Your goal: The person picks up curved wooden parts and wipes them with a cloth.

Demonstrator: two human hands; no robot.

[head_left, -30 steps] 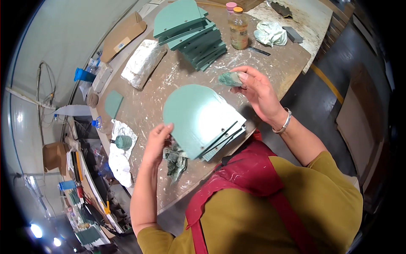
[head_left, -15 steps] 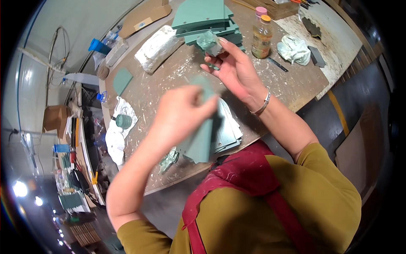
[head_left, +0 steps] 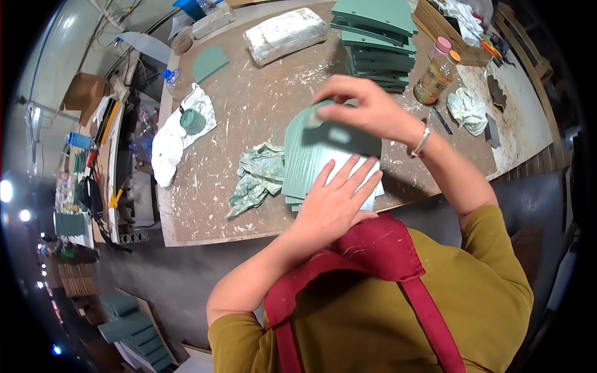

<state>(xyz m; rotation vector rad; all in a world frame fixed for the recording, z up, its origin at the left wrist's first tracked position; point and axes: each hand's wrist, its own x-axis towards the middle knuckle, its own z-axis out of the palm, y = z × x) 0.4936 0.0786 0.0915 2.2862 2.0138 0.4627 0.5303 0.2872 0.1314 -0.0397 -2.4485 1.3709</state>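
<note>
Left palm flat, right fingers at the curve: looks like the rubbing step!
My left hand (head_left: 336,200) lies splayed on the green panel (head_left: 305,165), top of a low pile at the tabletop (head_left: 249,109)'s near edge; my right hand (head_left: 373,113) pinches a pale pad (head_left: 316,118) by its rounded end. Next stroke, I'd say, calls for light, even pressure.

Green panels (head_left: 300,163), stacked flat (round-ended), shiny top
</note>
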